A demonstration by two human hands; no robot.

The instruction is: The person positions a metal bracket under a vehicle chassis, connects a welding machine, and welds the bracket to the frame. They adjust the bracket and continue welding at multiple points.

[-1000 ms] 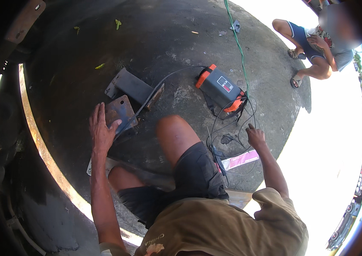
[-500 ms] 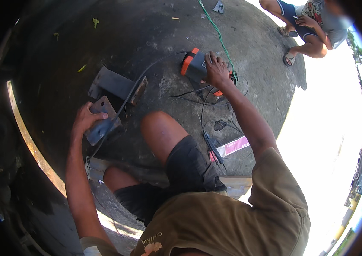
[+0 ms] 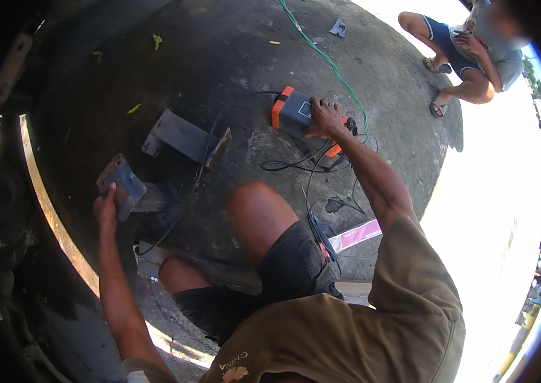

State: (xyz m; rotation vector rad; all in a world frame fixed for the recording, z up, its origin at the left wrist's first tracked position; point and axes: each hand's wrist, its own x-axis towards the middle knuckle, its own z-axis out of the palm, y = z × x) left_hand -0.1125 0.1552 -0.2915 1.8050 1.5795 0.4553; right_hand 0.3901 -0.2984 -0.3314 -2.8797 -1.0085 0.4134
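While your right hand (image 3: 326, 119) rests atop grey-and-orange box-shaped machine (image 3: 296, 115) ahead on dark concrete ground (image 3: 238, 57), fingers spread, long axis slanting rightward toward you, your left hand (image 3: 106, 207) grips rusty, blue-tinged steel plate (image 3: 129, 186) by lower left edge: thumb on face, other fingers hidden; joined grey post (image 3: 152, 199) runs rightward.

Held bracket (image 3: 129, 189) tipped leftward, right hand (image 3: 326, 119) now on grey-orange machine (image 3: 295, 108)

The right hand (image 3: 326, 119) covers part of the machine (image 3: 297, 107). The left hand's (image 3: 105, 207) fingers are mostly hidden by the plate (image 3: 131, 190); the green cable (image 3: 313, 46) runs off the top edge.
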